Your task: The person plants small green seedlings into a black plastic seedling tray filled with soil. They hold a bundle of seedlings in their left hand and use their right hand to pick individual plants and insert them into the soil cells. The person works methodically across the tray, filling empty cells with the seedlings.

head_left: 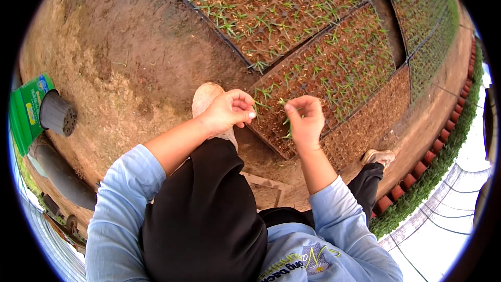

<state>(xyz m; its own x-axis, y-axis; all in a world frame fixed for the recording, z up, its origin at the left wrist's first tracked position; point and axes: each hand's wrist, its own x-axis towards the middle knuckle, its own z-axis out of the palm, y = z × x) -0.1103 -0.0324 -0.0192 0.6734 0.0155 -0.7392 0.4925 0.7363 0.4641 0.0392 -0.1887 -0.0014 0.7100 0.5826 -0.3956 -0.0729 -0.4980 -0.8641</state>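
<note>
My left hand (pixel 235 110) hovers by the near corner of a seedling tray (pixel 340 74), thumb and fingertips brought together; whether it pinches something small cannot be made out. Just to its right, my right hand (pixel 306 119) is above the same tray, its thumb and forefinger closed on a small green seedling (pixel 282 102). More green leaves show below that hand, beside its palm. Rows of narrow-leaved seedlings (pixel 316 71) stand in the brown growing medium of the tray. A larger planted tray (pixel 250 19) lies beyond it.
A tray of brown medium (pixel 364 119) lies at the right, by my shoe (pixel 377 157). My other shoe (pixel 207 96) is behind my left hand. A black plastic pot (pixel 58 113) and a green bag (pixel 25 113) are at far left. Terracotta-coloured pots (pixel 419 169) line the right side.
</note>
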